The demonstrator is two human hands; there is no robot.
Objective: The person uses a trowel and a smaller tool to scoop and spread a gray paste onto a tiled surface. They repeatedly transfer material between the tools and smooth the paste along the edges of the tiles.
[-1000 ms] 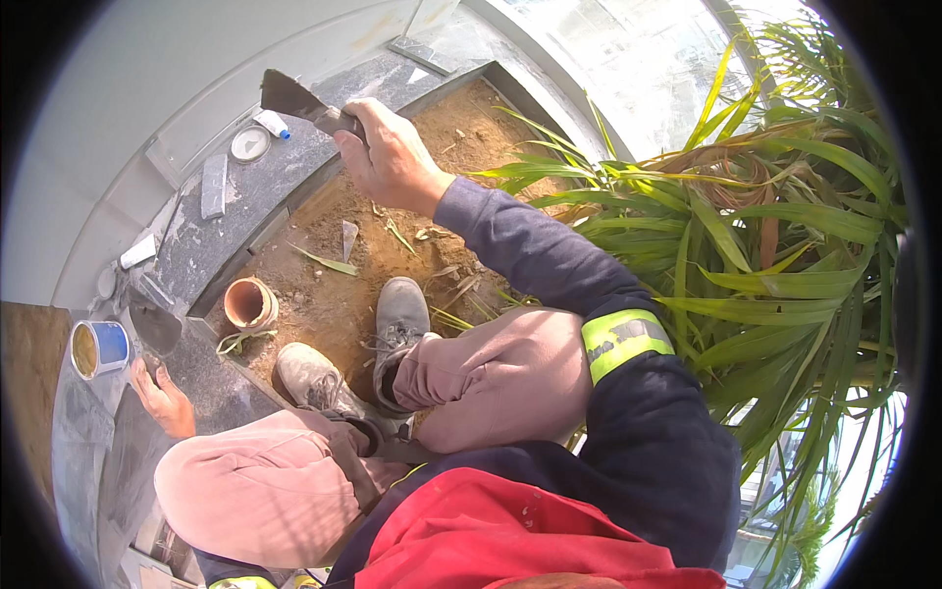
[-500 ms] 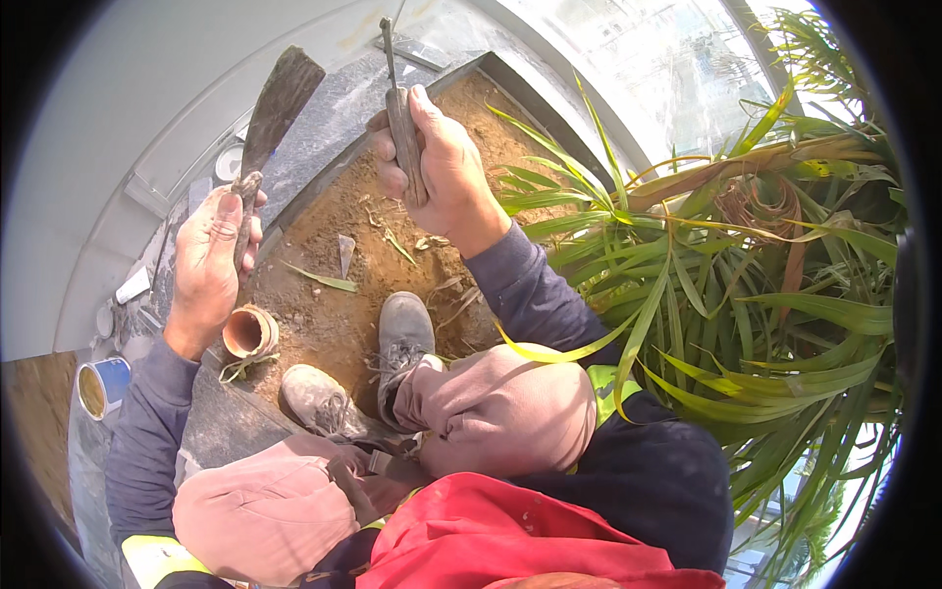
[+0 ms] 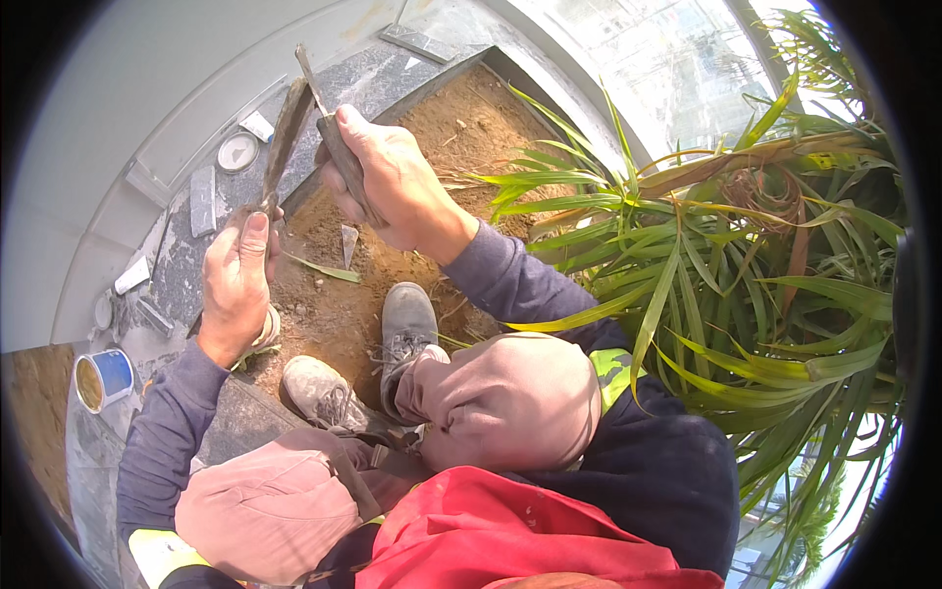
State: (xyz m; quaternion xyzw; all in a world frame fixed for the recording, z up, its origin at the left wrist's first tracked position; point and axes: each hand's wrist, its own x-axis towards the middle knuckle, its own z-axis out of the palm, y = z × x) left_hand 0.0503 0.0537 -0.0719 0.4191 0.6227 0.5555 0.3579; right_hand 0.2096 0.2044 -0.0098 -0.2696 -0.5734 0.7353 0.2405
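Observation:
Closed around the handle of one putty knife [image 3: 286,137], my left hand [image 3: 238,280] is held out over the edge of the soil bed. My right hand [image 3: 388,182] grips a second, narrower-looking scraper [image 3: 308,80], seen nearly edge-on. The two blades are close together or crossing above the stone ledge [image 3: 226,417]; whether they touch I cannot tell. Behind my left hand a terracotta pot [image 3: 266,329] is mostly hidden. My two shoes rest low in the soil bed [image 3: 461,123], where a small pale shard [image 3: 349,245] lies.
A leafy palm [image 3: 775,324] fills the right side. A blue tub [image 3: 112,376] stands at the left; a white lid [image 3: 237,151], pale strips [image 3: 203,200] and several scraps lie along the ledge by the white wall [image 3: 118,108]. A glass panel is at the top right.
My left hand has come up from the ledge holding a putty knife. My right hand has changed from a broad blade to a narrower-looking one and moved left, toward the left-hand blade.

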